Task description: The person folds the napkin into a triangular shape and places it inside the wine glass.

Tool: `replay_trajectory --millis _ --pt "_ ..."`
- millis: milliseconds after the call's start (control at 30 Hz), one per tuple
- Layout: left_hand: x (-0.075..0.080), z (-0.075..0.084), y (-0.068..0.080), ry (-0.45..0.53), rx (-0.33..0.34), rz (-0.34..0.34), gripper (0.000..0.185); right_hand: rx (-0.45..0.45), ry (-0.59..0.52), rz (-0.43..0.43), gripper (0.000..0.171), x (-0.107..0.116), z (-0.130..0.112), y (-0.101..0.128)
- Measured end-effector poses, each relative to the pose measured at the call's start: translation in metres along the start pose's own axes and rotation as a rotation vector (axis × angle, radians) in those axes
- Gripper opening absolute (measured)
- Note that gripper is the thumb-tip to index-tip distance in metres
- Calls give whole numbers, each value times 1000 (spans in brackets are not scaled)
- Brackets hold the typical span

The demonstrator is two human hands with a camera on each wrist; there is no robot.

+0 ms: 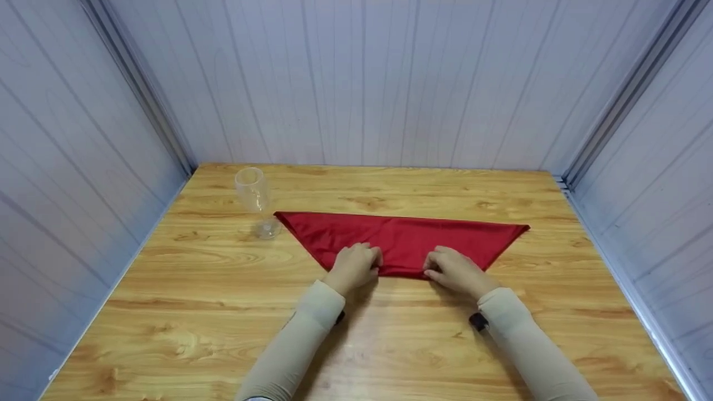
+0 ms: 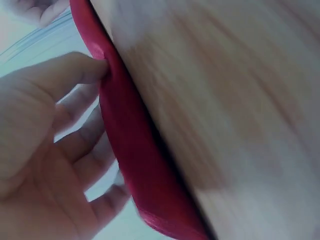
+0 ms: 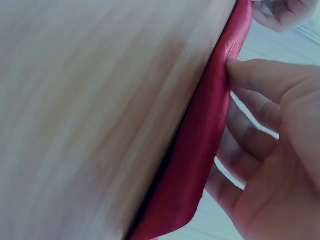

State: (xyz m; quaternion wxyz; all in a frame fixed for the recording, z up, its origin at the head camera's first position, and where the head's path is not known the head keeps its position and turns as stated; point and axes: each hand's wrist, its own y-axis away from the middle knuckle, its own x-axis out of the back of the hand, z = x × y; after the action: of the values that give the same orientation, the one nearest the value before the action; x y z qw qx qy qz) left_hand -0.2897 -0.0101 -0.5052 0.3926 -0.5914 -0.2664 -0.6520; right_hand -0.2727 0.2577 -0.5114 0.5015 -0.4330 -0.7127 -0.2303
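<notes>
Wineglass (image 1: 255, 199) beside red cloth (image 1: 401, 239)

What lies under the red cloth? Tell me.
Bare wooden table surrounds the red cloth; what it covers is hidden. Both hands pinch its near edge.

A red cloth (image 1: 406, 240) lies flat, folded into a wide shape with its long straight edge on the far side and its sides slanting in to a short near edge. Its left tip lies just beside the foot of a clear wine glass (image 1: 255, 195), which stands upright; the cloth stretches away to the glass's right.
</notes>
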Motion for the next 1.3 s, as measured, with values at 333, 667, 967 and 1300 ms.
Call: replay_trajectory --millis 333,667,967,1300 --pt "3 2 -1 -34 -68 50 7 12 54 11 7 2 -2 4" --pt "9 2 8 -23 -121 -8 14 -3 102 -12 16 2 -7 9" --pt "9 1 8 1 -105 -23 5 -6 78 -30 6 2 -9 7" --pt "5 0 5 -3 -78 -15 12 -26 56 -75 8 2 -5 4"
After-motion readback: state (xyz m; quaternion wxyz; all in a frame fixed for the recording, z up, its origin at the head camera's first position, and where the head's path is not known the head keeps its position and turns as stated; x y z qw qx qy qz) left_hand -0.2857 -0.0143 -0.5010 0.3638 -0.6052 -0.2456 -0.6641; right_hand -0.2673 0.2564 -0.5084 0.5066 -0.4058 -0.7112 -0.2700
